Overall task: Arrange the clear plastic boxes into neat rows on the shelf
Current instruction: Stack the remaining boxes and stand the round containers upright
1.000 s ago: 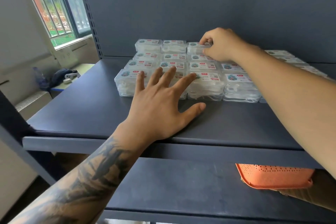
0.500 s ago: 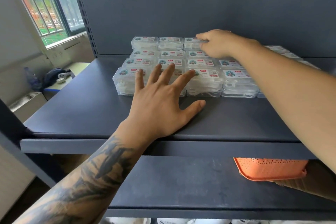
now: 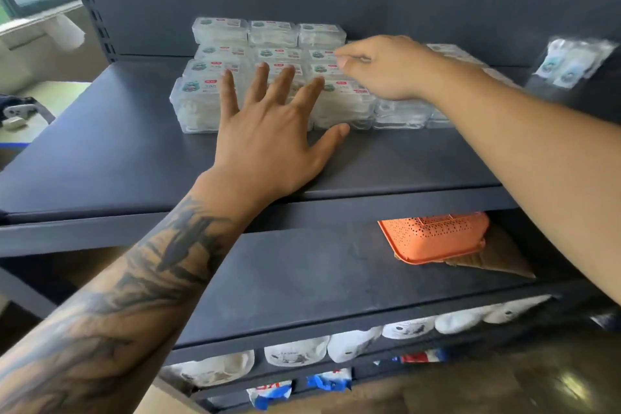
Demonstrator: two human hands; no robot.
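we find the clear plastic boxes (image 3: 215, 31) in rows at the back of the dark blue metal shelf (image 3: 100, 158). labels show a red tag and a teal emblem; their writing is too blurred to read. the left hand (image 3: 268, 141) lies flat, fingers spread, against the front boxes. the right hand (image 3: 379, 67) hovers, fingers loosely curled, holding nothing, hiding boxes behind it.

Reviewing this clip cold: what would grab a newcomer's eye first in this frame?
Probably the block of clear plastic boxes packed in rows at the back of the dark top shelf. The left hand lies spread against the front row; the right hand hovers curled over the rows. An orange perforated basket sits one shelf down, right.
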